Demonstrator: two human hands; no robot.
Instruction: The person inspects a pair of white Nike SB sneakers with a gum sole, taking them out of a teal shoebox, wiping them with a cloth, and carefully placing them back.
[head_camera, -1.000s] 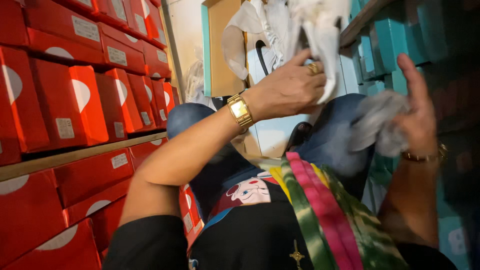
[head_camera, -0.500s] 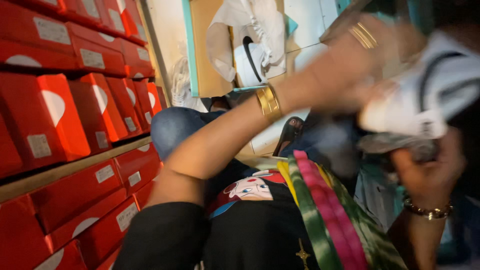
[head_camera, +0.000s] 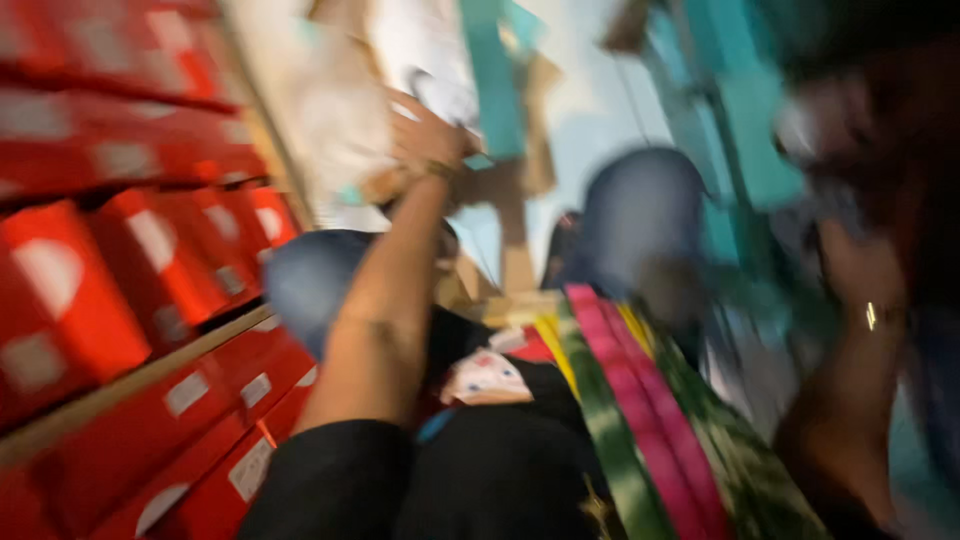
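Observation:
The picture is heavily motion-blurred. My left hand (head_camera: 425, 135), a gold watch at its wrist, is stretched forward and up against a white shoe and crumpled paper (head_camera: 440, 90) in an open cardboard box. My right hand (head_camera: 850, 255), wearing a thin bracelet, is raised at the far right beneath a whitish blur (head_camera: 800, 130). Its fingers are smeared, so whether either hand holds anything is unclear. My knees in blue jeans (head_camera: 310, 280) and a striped pink, green and yellow cloth (head_camera: 640, 400) lie below.
Red shoe boxes (head_camera: 120, 290) fill wooden shelves (head_camera: 150, 375) along the left. Teal boxes (head_camera: 760, 150) are stacked on the right. A pale wall and cardboard flaps (head_camera: 520, 150) stand straight ahead between them.
My left hand has swung back from the right side toward the centre box. The white shoe it held out at the right is no longer clearly seen. The view tilted and blurred.

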